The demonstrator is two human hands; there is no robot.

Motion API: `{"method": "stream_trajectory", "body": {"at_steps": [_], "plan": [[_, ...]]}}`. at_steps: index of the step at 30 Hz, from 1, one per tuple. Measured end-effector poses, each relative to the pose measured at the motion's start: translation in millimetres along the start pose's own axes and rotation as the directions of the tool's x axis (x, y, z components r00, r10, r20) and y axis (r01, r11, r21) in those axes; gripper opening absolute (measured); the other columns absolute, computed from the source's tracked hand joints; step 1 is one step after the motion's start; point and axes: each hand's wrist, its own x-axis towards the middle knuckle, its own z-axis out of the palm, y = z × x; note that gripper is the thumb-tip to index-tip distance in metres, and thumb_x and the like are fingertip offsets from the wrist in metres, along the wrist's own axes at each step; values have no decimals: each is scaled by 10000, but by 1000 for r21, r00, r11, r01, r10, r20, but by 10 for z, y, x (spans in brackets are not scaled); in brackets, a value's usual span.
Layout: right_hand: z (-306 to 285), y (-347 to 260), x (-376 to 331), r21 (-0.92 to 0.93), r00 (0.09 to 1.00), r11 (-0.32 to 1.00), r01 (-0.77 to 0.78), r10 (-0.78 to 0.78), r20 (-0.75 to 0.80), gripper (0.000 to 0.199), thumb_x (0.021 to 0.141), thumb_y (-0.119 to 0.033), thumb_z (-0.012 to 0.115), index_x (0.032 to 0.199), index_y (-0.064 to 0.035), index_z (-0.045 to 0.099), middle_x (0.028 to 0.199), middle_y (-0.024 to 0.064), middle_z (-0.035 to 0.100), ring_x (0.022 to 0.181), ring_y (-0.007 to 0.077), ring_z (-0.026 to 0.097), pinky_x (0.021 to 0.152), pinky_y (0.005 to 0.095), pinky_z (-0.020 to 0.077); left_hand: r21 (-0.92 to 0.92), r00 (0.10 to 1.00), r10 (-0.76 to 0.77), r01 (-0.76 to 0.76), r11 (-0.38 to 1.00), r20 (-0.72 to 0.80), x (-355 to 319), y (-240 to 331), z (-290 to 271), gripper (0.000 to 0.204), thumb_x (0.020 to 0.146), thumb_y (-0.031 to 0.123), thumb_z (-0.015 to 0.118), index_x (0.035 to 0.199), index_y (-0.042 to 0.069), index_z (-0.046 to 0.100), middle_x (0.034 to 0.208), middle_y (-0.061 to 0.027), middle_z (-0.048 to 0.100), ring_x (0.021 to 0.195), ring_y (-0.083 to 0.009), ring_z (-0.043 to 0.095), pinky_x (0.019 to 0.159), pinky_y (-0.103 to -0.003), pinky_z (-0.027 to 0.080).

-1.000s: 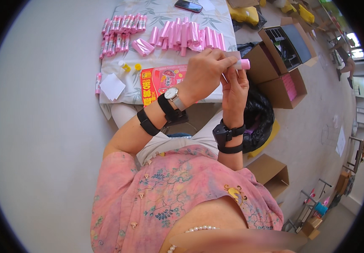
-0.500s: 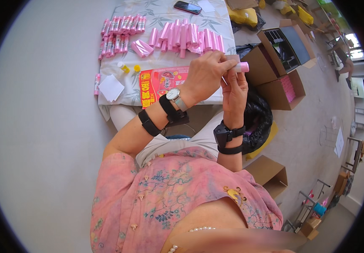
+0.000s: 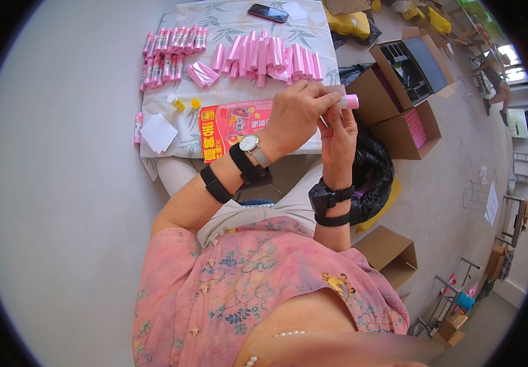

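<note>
The left hand (image 3: 297,116) and the right hand (image 3: 339,131) met just off the right edge of the bench (image 3: 227,15), which was covered with a leaf-patterned cloth. Both hands were clamped on a small pink tube (image 3: 347,102): the left hand's fingers closed over its near end, and the right hand's fingers pinched it from below. The tube's free end projected to the right of the bench edge.

On the bench, a loose pile of pink sleeves (image 3: 264,58) lay along the far half, close to the left hand. A row of finished pink tubes (image 3: 169,52) lay at the bench's far left corner. A red printed sheet (image 3: 230,125) lay at the bench's near edge, beside the left wrist. A white paper square (image 3: 158,133) lay at the bench's near left corner. A dark phone (image 3: 267,12) rested at the bench's far edge.
</note>
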Motion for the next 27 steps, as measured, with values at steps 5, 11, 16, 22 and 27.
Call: {"method": "stream_trajectory", "body": {"at_steps": [5,11,16,22,27], "plan": [[-54,-12,-5,-23,1000,1000,-10,10,-11,272,994,-140,655,1253,-57,644,1139,71,706,1024,170,686,897,342,587,-31,999,27,-26,999,19,18,-54,41,387,751,-8,687,1099,152,742,963,-35,705,852,-247,676,694,-365,554],[-39,-38,-12,-52,999,998,-40,39,-19,272,995,-150,657,1250,-56,645,1133,67,706,1012,163,685,890,334,586,-49,996,32,-28,998,80,21,-70,10,397,767,-20,672,1119,153,732,916,-38,679,827,-255,666,680,-380,546],[-58,-18,-14,-55,999,997,-48,48,-6,284,996,-154,656,1260,-53,638,1136,69,704,1014,162,683,890,331,584,-74,994,-3,10,997,107,12,-46,3,401,782,-23,655,1132,157,728,909,-54,670,833,-268,664,686,-392,540],[-63,2,-6,-76,999,996,-44,42,-31,298,986,-145,667,1264,-43,634,1141,76,702,1012,163,683,886,331,586,-81,996,-24,30,996,80,-32,-52,44,421,786,-24,650,1155,163,725,926,-73,672,841,-278,663,694,-401,541],[-80,-2,9,-87,998,995,-45,41,-51,291,981,-138,672,1254,-43,642,1128,75,707,1004,166,686,876,329,590,-83,995,-38,45,996,90,-36,-49,76,423,788,-32,646,1159,155,725,940,-74,674,843,-279,668,697,-402,545]]}}
